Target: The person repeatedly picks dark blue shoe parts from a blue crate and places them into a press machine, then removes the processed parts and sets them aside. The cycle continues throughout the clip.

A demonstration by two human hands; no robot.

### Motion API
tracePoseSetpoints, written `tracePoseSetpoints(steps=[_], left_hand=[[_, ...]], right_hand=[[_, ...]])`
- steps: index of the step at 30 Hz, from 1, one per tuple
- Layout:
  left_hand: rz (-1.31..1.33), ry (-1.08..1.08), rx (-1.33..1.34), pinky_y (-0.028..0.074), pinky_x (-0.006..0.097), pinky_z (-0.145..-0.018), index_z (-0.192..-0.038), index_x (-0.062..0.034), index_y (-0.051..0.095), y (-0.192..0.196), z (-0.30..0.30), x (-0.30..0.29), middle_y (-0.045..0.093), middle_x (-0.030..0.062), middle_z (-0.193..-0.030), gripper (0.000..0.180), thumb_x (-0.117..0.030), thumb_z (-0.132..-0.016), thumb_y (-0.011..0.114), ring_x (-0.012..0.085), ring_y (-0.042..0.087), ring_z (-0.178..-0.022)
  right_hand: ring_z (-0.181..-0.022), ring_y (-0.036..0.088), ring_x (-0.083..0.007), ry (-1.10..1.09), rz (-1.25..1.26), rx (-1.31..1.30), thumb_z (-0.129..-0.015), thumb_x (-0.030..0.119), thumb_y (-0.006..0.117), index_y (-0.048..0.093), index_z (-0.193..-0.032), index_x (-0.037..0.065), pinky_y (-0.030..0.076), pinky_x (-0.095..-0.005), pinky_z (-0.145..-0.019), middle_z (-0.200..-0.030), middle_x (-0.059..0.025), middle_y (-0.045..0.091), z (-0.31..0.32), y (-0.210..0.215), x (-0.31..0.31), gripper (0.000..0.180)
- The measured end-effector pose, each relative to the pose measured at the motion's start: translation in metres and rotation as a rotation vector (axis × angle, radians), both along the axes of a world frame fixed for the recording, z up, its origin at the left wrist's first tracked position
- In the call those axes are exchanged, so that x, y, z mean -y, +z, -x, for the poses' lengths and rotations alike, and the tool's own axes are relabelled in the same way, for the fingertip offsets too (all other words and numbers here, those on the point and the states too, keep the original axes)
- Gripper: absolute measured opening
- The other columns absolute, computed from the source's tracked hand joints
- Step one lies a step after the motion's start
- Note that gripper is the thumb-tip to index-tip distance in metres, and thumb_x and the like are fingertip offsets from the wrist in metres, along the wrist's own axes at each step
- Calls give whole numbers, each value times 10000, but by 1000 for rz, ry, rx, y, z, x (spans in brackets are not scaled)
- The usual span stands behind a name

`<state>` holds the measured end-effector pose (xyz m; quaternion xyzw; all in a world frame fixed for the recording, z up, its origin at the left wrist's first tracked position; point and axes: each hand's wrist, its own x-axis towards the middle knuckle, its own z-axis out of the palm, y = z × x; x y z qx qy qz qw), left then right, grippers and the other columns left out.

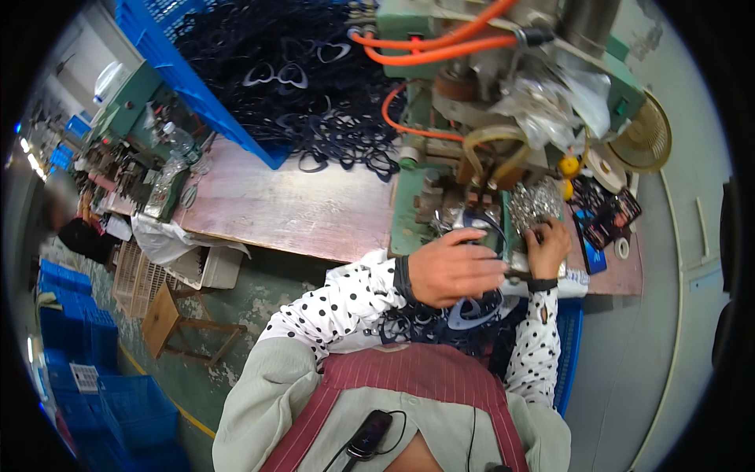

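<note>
My left hand (pixel 454 272) is at the front of a green bench machine (pixel 407 212), thumb and fingers around the lower part of a dark blue glasses frame (pixel 494 223). Part of that frame is hidden by the hand. Above it are the machine's metal tooling and two tan hoses (pixel 491 135). To the right, the fingertips of my right hand (pixel 548 248) are bent together at the edge of a heap of small shiny metal parts (pixel 535 203). Whatever they pinch is too small to make out. More heart-shaped frames (pixel 470 313) lie in my lap.
A blue crate (pixel 212 102) full of dark frames tilts onto the wooden table (pixel 275 208). Orange air hoses (pixel 440 51) cross the machine. Phones (pixel 613 220) and a tape roll (pixel 622 248) lie at right. A wooden stool (pixel 169 322) and blue bins (pixel 138 409) stand at left.
</note>
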<state>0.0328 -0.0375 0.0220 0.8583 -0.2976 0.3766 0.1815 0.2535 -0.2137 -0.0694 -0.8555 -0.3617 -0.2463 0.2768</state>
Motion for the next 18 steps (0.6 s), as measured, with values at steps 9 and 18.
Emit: tracePoseSetpoints(steps=[9, 18], left_hand=[[-108, 807, 201, 398, 466, -878, -1087, -95, 625, 35, -5, -232, 557, 109, -1211, 420, -214, -705, 753, 338, 536, -1049], [36, 1592, -687, 410, 560, -975, -1434, -318, 395, 113, -108, -381, 448, 133, -1422, 811, -510, -721, 731, 361, 475, -1258]], right_hand=[[-922, 540, -336, -53, -104, -216, -816, 170, 674, 614, -813, 44, 393, -437, -839, -853, -133, 608, -4, 1, 4, 140], [-977, 537, -405, -226, -68, -259, -816, 127, 654, 621, -961, -11, 402, -458, -892, -975, -205, 614, 7, 6, 5, 202]])
